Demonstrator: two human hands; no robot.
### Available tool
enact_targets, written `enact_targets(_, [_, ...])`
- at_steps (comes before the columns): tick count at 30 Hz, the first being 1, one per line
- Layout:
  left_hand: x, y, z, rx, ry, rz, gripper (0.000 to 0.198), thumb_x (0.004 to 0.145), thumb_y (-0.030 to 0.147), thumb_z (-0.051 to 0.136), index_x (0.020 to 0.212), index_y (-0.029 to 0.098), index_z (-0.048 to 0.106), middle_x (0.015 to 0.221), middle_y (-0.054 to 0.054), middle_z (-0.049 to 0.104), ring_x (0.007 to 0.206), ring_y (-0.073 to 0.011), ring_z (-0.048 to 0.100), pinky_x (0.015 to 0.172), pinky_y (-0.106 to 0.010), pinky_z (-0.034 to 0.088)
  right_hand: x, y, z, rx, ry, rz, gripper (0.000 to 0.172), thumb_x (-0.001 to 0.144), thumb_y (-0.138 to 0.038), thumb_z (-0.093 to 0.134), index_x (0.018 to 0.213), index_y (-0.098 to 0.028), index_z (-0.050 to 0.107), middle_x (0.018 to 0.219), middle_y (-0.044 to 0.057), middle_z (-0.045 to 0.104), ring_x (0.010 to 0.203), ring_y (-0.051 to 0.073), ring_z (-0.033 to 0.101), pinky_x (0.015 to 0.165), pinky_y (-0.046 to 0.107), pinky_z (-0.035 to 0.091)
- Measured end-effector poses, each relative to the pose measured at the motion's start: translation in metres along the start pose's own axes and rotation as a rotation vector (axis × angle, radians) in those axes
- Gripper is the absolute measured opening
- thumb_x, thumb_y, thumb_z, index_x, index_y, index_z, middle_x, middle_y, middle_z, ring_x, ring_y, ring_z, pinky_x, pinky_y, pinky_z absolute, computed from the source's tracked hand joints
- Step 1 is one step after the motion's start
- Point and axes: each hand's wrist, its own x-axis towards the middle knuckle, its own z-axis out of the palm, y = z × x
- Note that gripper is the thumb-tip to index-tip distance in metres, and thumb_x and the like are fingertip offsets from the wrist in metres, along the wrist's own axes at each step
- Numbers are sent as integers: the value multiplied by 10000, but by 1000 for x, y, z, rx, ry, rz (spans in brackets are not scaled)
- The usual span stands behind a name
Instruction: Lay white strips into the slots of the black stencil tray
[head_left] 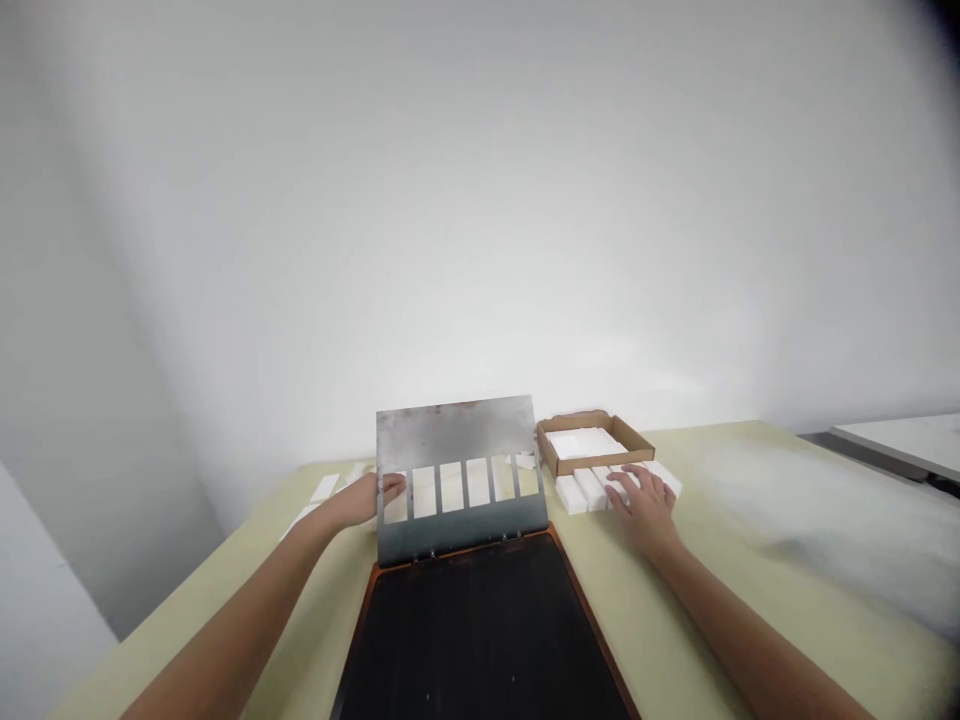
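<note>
A grey metal plate (454,432) with several upright slots stands raised on edge at the far end of a dark flat bed with an orange rim (480,640). My left hand (367,497) grips the plate's left edge, fingers showing through the first slot. My right hand (643,497) lies flat with fingers spread on a row of white rectangular blocks (581,490) on the table to the right of the plate. Behind the blocks sits a shallow cardboard tray (634,436) holding white sheets.
The pale yellow-green table (750,560) runs to a plain white wall. A few white pieces (324,487) lie on the table left of the plate. Another grey table edge (900,440) shows at far right.
</note>
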Motion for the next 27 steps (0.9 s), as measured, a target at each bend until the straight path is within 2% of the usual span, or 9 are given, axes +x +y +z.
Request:
enact_targets(5, [7, -3, -4, -35, -13, -90, 342, 1022, 389, 653, 1277, 163, 642, 1293, -93, 650, 1110, -261, 671, 944, -449, 597, 1, -3, -4, 37, 4, 9, 308, 1012, -411, 477, 1127, -299, 740, 1327, 90, 629, 1254, 300, 529, 1097, 514, 307])
enact_targets(11, [9, -9, -20, -83, 175, -234, 362, 1012, 384, 668, 1292, 158, 632, 1296, -95, 645, 1128, -272, 666, 945, -455, 593, -2, -13, -22, 80, 56, 31, 287, 979, -395, 508, 1072, -281, 754, 1295, 95, 637, 1242, 309, 527, 1086, 530, 309])
enact_targets(15, [1, -8, -30, -184, 256, -256, 352, 1015, 382, 663, 1283, 155, 638, 1290, -95, 651, 1101, -259, 673, 929, -445, 600, 14, -39, -47, 140, 141, 52, 320, 969, -417, 499, 999, -237, 761, 1255, 135, 633, 1207, 353, 527, 1036, 579, 340])
enact_targets(18, [-5, -6, -40, -270, 366, -251, 340, 1019, 379, 659, 1277, 158, 639, 1279, -94, 655, 1090, -251, 677, 925, -439, 603, 48, -73, -80, 222, 222, 35, 338, 968, -469, 511, 994, -238, 756, 1272, 142, 612, 1219, 377, 514, 1025, 614, 348])
enact_targets(20, [-12, -5, -55, -316, 508, -254, 348, 1022, 373, 658, 1291, 156, 628, 1275, -101, 654, 1086, -243, 679, 923, -444, 603, 74, -100, -112, 288, 281, -1, 340, 971, -512, 531, 1060, -264, 746, 1323, 128, 583, 1270, 374, 493, 1061, 624, 330])
enact_targets(22, [-24, -1, -78, -345, 683, -252, 356, 1022, 374, 657, 1300, 155, 620, 1273, -105, 652, 1079, -238, 680, 917, -443, 605, 93, -129, -152, 365, 336, -45, 341, 975, -539, 557, 1147, -293, 720, 1392, 109, 550, 1308, 344, 500, 1103, 598, 331])
enact_targets(24, [-45, 8, -105, -350, 855, -239, 361, 1029, 388, 645, 1302, 153, 615, 1248, -102, 659, 1047, -229, 685, 898, -432, 607, 97, -157, -192, 485, 384, -97, 347, 1022, -532, 503, 1228, -304, 666, 1389, 84, 575, 1285, 280, 554, 1079, 509, 421])
enact_targets(26, [-73, 25, -130, -332, 985, -213, 373, 1051, 421, 596, 1308, 152, 607, 1167, -90, 684, 957, -205, 697, 850, -399, 606, 87, -184, -224, 789, 432, -120, 286, 1045, -477, 509, 1195, -293, 669, 1247, 63, 678, 1221, 262, 615, 1056, 487, 463])
enact_targets(27, [-88, 37, -141, -313, 1016, -191, 364, 1070, 430, 530, 1319, 177, 613, 1124, -73, 705, 915, -191, 703, 821, -351, 595, 78, -197, -236, 846, 442, -113, 256, 1042, -463, 533, 1155, -292, 685, 1179, 55, 707, 1183, 259, 636, 1037, 473, 483])
